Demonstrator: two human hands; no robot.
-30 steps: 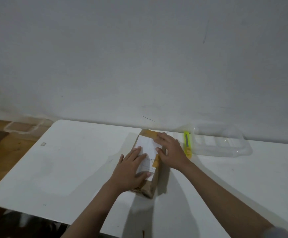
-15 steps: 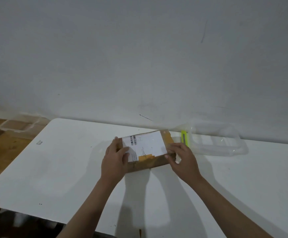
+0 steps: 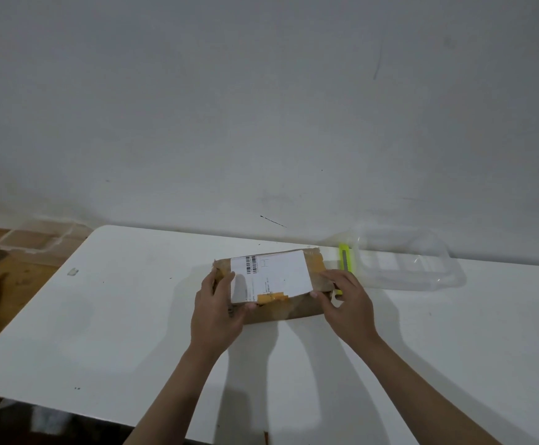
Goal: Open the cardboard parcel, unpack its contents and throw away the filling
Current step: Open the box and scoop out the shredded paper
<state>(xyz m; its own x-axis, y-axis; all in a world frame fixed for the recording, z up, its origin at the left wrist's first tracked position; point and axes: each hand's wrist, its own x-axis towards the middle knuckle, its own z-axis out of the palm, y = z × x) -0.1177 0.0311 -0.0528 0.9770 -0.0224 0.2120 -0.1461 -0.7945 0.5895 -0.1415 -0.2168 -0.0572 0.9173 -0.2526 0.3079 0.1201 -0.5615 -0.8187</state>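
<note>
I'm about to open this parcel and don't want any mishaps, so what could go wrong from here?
1. The yellow utility knife lies just behind the right hand; reaching back without looking could catch the blade or knock it.
2. The parcel is sealed with tape; a deep cut might damage whatever is inside.
3. The clear plastic container beside the knife looks light and could be pushed around.

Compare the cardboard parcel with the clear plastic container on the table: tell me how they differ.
The cardboard parcel is opaque brown with a white shipping label and yellow tape; the clear plastic container is see-through and bare. The parcel is gripped at its ends by the left hand and the right hand; the container is untouched. The parcel sits mid-table; the container lies further right, by the wall. Both rest on the white table.
</note>
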